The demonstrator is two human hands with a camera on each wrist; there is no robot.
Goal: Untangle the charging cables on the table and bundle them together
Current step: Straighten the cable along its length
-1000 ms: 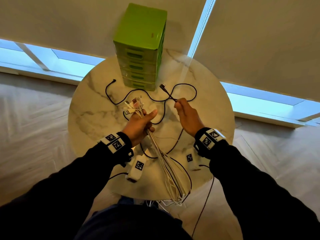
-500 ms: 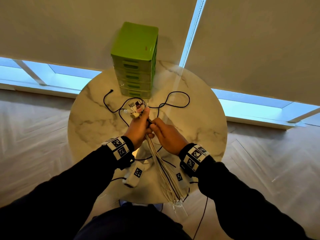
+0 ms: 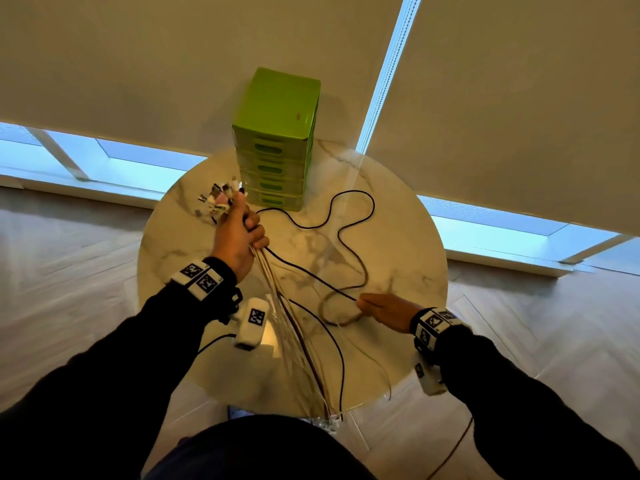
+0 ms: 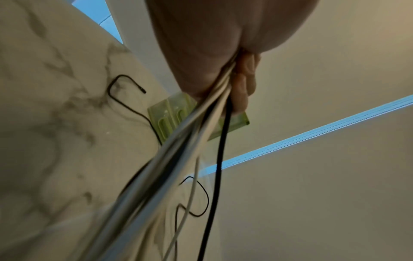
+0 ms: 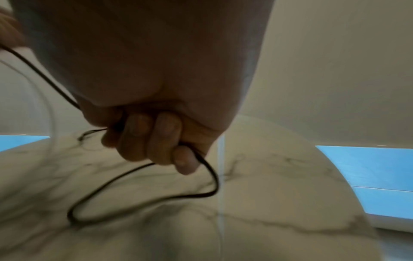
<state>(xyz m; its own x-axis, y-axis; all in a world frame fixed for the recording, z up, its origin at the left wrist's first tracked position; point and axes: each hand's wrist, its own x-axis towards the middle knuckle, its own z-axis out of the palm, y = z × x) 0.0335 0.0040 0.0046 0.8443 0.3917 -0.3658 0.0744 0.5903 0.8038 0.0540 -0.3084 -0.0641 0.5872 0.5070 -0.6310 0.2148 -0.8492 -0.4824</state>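
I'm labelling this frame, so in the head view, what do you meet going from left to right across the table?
Cable plug ends → left hand gripping the cable bundle → green drawer unit → loose black cable → right hand, holding that cable.
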